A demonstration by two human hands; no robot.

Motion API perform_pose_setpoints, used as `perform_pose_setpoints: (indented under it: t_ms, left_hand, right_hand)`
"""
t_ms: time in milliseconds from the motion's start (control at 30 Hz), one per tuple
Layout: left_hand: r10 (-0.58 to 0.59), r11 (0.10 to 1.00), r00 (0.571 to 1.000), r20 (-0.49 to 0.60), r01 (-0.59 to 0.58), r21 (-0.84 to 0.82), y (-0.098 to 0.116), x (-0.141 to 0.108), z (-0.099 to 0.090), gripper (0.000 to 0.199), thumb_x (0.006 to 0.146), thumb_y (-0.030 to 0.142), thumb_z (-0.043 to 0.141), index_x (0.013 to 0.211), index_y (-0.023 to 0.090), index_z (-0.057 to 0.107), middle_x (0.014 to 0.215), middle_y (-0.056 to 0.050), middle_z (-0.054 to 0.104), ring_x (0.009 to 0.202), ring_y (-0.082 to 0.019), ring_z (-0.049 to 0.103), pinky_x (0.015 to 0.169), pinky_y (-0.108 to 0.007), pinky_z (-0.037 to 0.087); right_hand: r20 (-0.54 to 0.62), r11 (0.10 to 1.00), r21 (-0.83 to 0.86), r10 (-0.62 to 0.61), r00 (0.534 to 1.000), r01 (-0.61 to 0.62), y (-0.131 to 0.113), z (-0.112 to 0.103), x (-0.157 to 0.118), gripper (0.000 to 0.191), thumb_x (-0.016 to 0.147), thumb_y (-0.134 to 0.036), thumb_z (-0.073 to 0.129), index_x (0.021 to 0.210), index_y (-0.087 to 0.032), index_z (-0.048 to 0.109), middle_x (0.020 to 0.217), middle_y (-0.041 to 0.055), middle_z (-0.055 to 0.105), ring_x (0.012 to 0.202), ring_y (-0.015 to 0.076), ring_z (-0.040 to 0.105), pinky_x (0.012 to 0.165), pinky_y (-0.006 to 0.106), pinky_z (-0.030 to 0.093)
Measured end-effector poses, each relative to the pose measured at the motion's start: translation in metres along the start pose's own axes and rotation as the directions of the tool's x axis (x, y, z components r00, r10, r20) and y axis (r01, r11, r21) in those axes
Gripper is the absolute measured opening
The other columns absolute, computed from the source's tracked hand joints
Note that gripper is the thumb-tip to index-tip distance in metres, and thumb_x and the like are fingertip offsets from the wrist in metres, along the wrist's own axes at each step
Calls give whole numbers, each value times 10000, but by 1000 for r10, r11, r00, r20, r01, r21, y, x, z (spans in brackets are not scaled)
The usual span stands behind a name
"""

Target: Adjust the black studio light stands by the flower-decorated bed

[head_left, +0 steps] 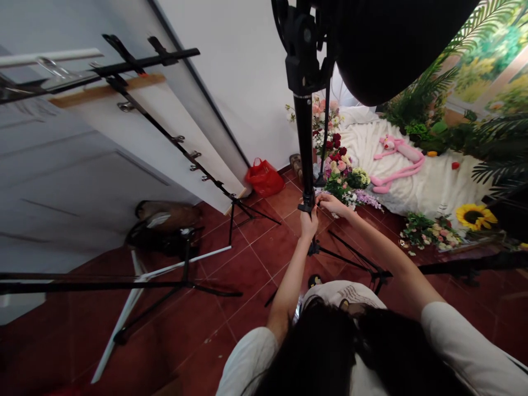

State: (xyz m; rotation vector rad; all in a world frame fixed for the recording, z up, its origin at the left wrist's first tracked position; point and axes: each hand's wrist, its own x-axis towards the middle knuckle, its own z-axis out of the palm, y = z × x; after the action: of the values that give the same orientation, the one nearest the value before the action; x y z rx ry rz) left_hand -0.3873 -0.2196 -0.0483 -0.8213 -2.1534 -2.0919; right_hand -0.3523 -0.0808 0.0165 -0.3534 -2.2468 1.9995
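Observation:
A black light stand [304, 148] rises upright in front of me, with a large dark lamp head [391, 49] at its top. My left hand [309, 223] is closed around the pole just below its locking collar [306, 203]. From the right, my right hand [333, 203] reaches the same collar, its fingers bent and pinching at the collar's side. The exact part between those fingertips is too small to make out. A black cable [325, 126] hangs along the pole's right side. Below my hands, the stand's legs [355, 256] spread over the tiled floor.
A backdrop frame [152, 115] with clips stands left. A red bag [265, 177] lies by the wall. More stand legs [181, 286] and white poles [119, 324] cross the floor. Right are flowers [338, 165], a pink plush toy [400, 157] on white cloth and a sunflower [476, 216].

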Motion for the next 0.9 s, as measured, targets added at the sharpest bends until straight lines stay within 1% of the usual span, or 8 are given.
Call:
perform_pose_setpoints:
  t_ms: [100,167,300,433,533,633,800,900]
  left_hand:
    - [-2,1000,1000,-29,2,-14,2,-1,0,549,933,683,486,1029,170,658,1059,-192,706,1143,-309,668,1017,-447,510]
    - [-3,1000,999,-34,2,-23,3,-1,0,542,928,683,496,1016,173,659,1037,-183,708,1118,-302,672,1018,-443,507]
    - [-7,999,999,-32,5,-54,2,-1,1,530,919,669,521,1030,173,668,1033,-173,713,1096,-293,675,1024,-440,505]
    - [11,995,1000,-28,-13,-97,-1,-1,3,482,900,604,568,1104,178,666,1080,-165,711,1107,-303,674,996,-451,526]
    - [35,994,999,-4,-36,-107,-3,-1,3,468,860,541,601,1136,169,670,1067,-169,717,1102,-317,682,979,-467,540]
    - [21,994,1000,-8,-22,-109,-1,0,0,434,823,467,633,1125,160,682,1017,-162,733,1106,-318,690,990,-462,544]
    - [-27,986,999,19,30,-166,5,8,-4,399,759,416,677,1061,155,690,991,-146,747,1051,-309,709,952,-465,570]
    - [-52,978,999,14,54,-203,9,12,-7,383,756,419,661,1041,164,682,1002,-139,747,1008,-287,717,923,-448,579]
  right_hand:
    - [-30,992,-39,-117,993,116,5,-3,-8,74,690,-174,558,621,-196,547,770,6,637,785,145,594,753,252,502]
    - [-23,988,-59,-143,990,141,3,-7,-15,56,717,-216,583,758,-195,614,864,22,665,821,161,610,796,289,520]
    - [68,922,-279,-260,963,268,-12,-6,-27,567,709,-327,752,1241,-194,607,1190,90,668,1002,230,629,951,404,520]
    - [93,761,-528,-388,917,376,-29,19,-27,858,616,-507,890,1323,-147,566,1285,174,626,1222,355,562,1092,533,430]
    - [8,810,-440,-428,904,388,-37,41,-22,742,704,-589,828,1258,-163,579,1195,148,672,1112,302,639,1009,474,505]
    - [-57,853,-351,-431,901,386,-44,53,-19,531,738,-546,808,1081,-181,633,1064,108,717,1001,263,677,951,429,543]
    - [-231,818,-495,-449,863,293,-52,57,-18,394,618,-333,863,924,-208,649,1032,105,707,1050,305,634,993,480,531]
    - [-267,830,-494,-430,863,260,-54,62,-20,312,627,-284,823,861,-219,627,938,83,699,952,294,646,941,487,549]
